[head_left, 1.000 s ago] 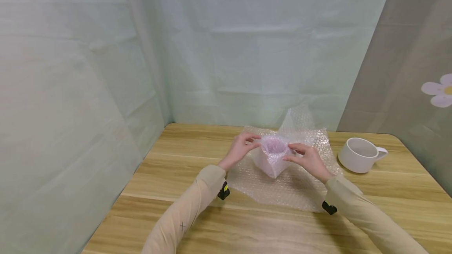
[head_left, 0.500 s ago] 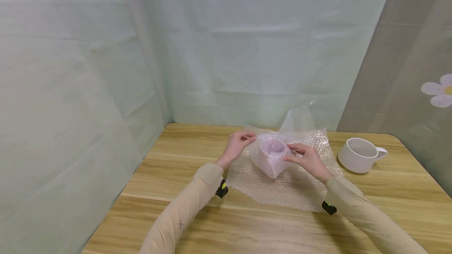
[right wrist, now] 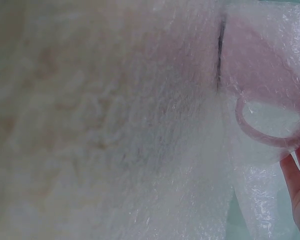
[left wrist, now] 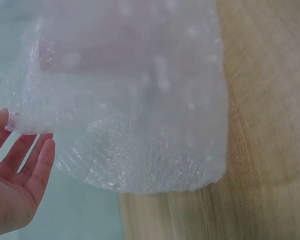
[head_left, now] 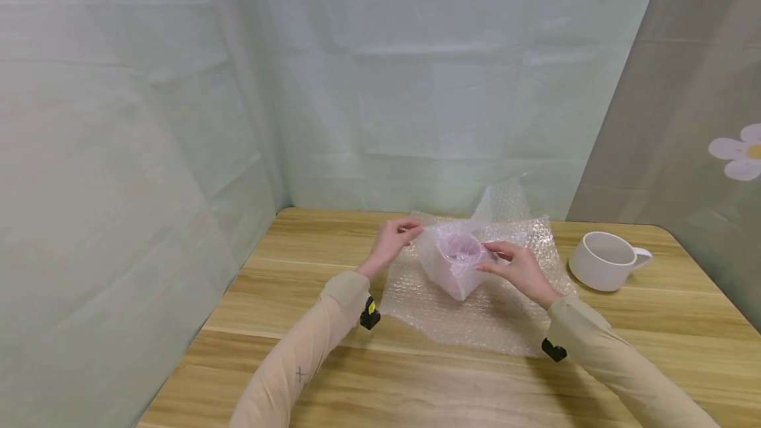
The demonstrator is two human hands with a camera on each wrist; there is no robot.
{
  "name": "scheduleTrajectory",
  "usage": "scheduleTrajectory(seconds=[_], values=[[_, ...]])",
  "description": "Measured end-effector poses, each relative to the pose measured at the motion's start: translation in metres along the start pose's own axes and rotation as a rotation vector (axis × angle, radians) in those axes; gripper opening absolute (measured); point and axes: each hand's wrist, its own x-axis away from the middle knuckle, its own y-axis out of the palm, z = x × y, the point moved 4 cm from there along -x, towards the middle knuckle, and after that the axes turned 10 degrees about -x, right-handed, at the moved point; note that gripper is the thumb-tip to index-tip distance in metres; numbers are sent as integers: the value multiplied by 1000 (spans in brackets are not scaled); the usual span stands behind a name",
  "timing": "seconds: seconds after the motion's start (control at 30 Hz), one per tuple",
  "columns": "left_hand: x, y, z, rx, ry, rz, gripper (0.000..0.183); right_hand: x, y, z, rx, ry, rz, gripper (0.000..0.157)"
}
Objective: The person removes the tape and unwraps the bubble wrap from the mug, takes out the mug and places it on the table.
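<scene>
A pink mug (head_left: 444, 271) stands mid-table inside a partly folded sheet of bubble wrap (head_left: 475, 319). Its ring handle (right wrist: 260, 137) shows through the film in the right wrist view. My left hand (head_left: 389, 241) pinches an edge of the bubble wrap left of the mug and holds it away from the side. That pinched edge (left wrist: 20, 125) shows in the left wrist view. My right hand (head_left: 523, 273) holds the wrapped mug at its right side, fingers near the rim and handle. The film partly hides the mug's body, and the right thumb is out of sight in the right wrist view.
A white mug (head_left: 602, 261) stands right of the bubble wrap, handle pointing right. The sheet's far corner (head_left: 502, 203) sticks up behind the pink mug. A wooden table (head_left: 297, 249) lies beneath, with pale cloth (head_left: 416, 104) hanging behind and left.
My left hand has moved left, away from the pink mug's rim, drawing the bubble wrap edge outward. The right hand has stayed at the mug's right side.
</scene>
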Motion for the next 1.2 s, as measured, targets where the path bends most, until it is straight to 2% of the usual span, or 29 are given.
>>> scheduleTrajectory(seconds=[0.13,0.17,0.23,0.43,0.53,0.63,0.8,0.93,1.03,1.13,1.2], values=[[-2,-1,-10,59,-42,10,20,1,1,0,0,-6,4,54],[-5,0,-17,56,-50,18,20,1,1,0,0,-7,3,54],[-6,0,-19,31,-55,33,18,1,0,0,0,-4,3,54],[-8,-6,-12,-76,22,69,16,1,-1,-1,2,-4,6,54],[-9,-8,-10,-91,30,101,12,0,0,-1,-2,0,4,54],[-9,-11,-13,-51,-4,140,9,0,0,-1,-2,3,5,54],[-10,-16,-25,21,-101,227,8,-1,2,0,-10,8,9,54],[-7,-20,-33,-24,-132,278,13,-1,2,1,-16,12,3,55],[-5,-21,-31,-101,-86,244,13,-1,2,1,-10,12,0,56],[-5,-17,-26,-168,-1,155,10,-1,1,0,-7,15,3,55],[-6,-13,-22,-172,55,95,9,-1,1,-2,-9,11,4,55]])
